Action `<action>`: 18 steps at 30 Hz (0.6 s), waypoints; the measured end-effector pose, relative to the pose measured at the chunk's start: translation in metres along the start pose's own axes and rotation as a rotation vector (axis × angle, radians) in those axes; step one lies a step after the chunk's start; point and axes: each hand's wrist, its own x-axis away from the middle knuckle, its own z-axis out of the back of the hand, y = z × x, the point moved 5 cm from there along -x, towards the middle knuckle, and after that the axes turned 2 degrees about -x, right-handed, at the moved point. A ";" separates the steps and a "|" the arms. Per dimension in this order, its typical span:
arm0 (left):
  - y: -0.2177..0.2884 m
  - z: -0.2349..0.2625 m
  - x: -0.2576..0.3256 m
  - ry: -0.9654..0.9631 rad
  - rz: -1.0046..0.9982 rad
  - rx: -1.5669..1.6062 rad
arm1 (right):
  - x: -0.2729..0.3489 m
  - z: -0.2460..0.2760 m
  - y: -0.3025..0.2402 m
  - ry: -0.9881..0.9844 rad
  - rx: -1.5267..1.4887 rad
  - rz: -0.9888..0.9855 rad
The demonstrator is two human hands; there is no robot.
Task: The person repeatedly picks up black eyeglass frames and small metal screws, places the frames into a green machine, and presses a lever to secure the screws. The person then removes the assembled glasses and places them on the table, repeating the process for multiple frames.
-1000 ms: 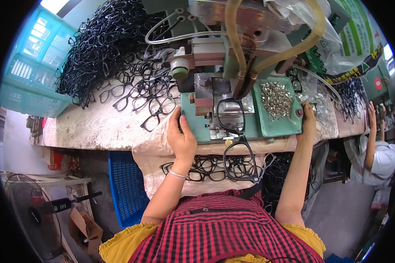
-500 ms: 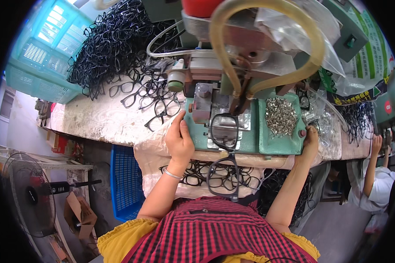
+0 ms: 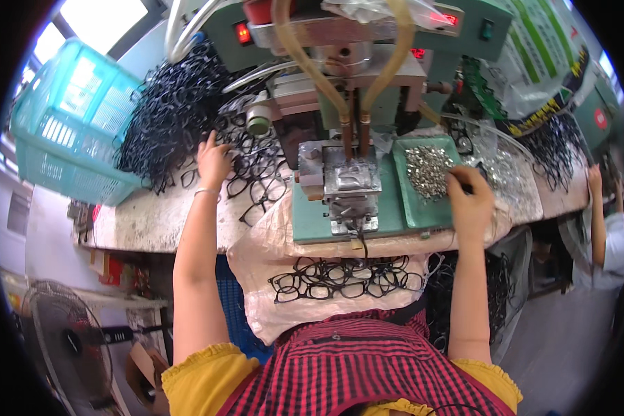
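Over at the left, my left hand [image 3: 213, 165] reaches to loose black eyeglass frames [image 3: 255, 187] beside a large tangled heap of frames [image 3: 170, 114]. Its fingers are stretched out, and I see no frame lifted in it. My right hand [image 3: 473, 200] is at the right side of a green tray [image 3: 408, 201], its fingers bent together over a pile of tiny silvery metal parts [image 3: 426, 172]. Whatever the fingertips pinch is too small to make out. Between the hands stands a bench machine with a metal fixture [image 3: 352, 179] under two copper-coloured tips [image 3: 356, 135].
More eyeglass frames [image 3: 347, 277] lie on a pale cloth [image 3: 263, 305] in front of the machine. A turquoise basket [image 3: 69, 125] stands at the far left, above a fan [image 3: 69, 340]. Plastic bags [image 3: 534, 62] crowd the right, where another person's arm [image 3: 596, 222] shows.
The eyeglass frame that hung at the machine's fixture is gone from there. My left hand has moved left to the loose frames; my right hand has shifted onto the tray of metal parts.
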 end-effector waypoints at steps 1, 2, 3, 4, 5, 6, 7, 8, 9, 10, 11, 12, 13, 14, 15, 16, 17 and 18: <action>0.011 0.005 -0.004 0.071 0.005 0.057 | 0.007 -0.001 0.002 0.026 0.008 -0.024; 0.006 0.008 -0.003 0.122 0.093 0.131 | 0.010 -0.004 0.000 0.040 0.001 -0.036; 0.014 0.023 -0.001 0.253 0.034 0.134 | 0.019 -0.003 -0.002 0.050 0.032 -0.033; 0.033 0.042 0.000 0.258 0.049 0.216 | 0.023 -0.005 -0.003 0.024 -0.075 -0.086; 0.053 0.073 0.008 0.372 0.004 0.246 | 0.029 -0.008 -0.010 -0.011 -0.185 -0.141; 0.073 0.101 0.015 0.454 -0.045 0.280 | 0.035 -0.013 -0.019 -0.047 -0.298 -0.198; 0.081 0.119 0.026 0.437 0.006 0.417 | 0.034 -0.021 -0.045 -0.088 -0.291 -0.079; 0.088 0.132 0.039 0.421 0.063 0.546 | 0.031 -0.035 -0.068 -0.134 -0.290 0.043; 0.092 0.132 0.049 0.385 0.225 0.900 | 0.027 -0.049 -0.083 -0.135 -0.301 0.173; 0.103 0.126 0.056 0.335 0.392 1.255 | 0.024 -0.061 -0.095 -0.133 -0.307 0.306; 0.124 0.136 0.057 0.373 0.452 1.372 | 0.022 -0.074 -0.092 -0.124 -0.323 0.273; 0.131 0.137 0.060 0.325 0.473 1.454 | 0.022 -0.084 -0.087 -0.114 -0.339 0.239; 0.140 0.150 0.058 0.416 0.414 1.584 | 0.022 -0.093 -0.088 -0.113 -0.488 0.162; 0.151 0.170 0.056 0.513 0.354 1.708 | 0.023 -0.101 -0.091 -0.115 -0.638 0.082; 0.163 0.198 0.051 0.523 0.183 1.783 | 0.026 -0.106 -0.089 -0.116 -0.781 -0.002; 0.172 0.228 0.048 0.533 0.009 1.845 | 0.029 -0.108 -0.087 -0.131 -0.806 -0.023; 0.181 0.243 0.044 0.505 -0.058 1.736 | 0.030 -0.111 -0.086 -0.144 -0.835 -0.036; 0.190 0.252 0.035 0.480 -0.126 1.630 | 0.029 -0.114 -0.085 -0.156 -0.863 -0.043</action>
